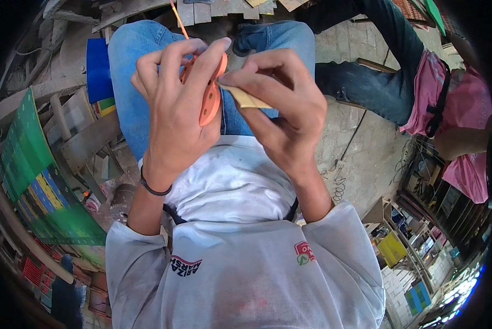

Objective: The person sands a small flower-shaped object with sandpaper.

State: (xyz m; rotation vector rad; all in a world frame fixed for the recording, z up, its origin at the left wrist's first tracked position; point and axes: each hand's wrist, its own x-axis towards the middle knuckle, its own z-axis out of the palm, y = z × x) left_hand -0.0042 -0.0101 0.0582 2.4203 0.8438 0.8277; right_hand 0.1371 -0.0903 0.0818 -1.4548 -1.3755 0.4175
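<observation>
An orange flat piece with rounded edges and small dark holes (211, 102) is gripped in my left hand (174, 98), the fingers wrapped over it. A thin orange stick (179, 21) rises from behind the fingers of that hand. My right hand (290, 104) pinches a folded tan piece, perhaps sandpaper (247, 98), between thumb and fingers. The tan piece is close to the right edge of the orange piece; whether they touch is unclear. Both hands are above my lap, over the jeans.
At the right, a co-worker in dark trousers (366, 90) and a pink top sits close by. A green painted board (29, 148) leans at the left beside wooden frames. A blue panel (99, 68) stands by my left knee. Cables lie on the floor.
</observation>
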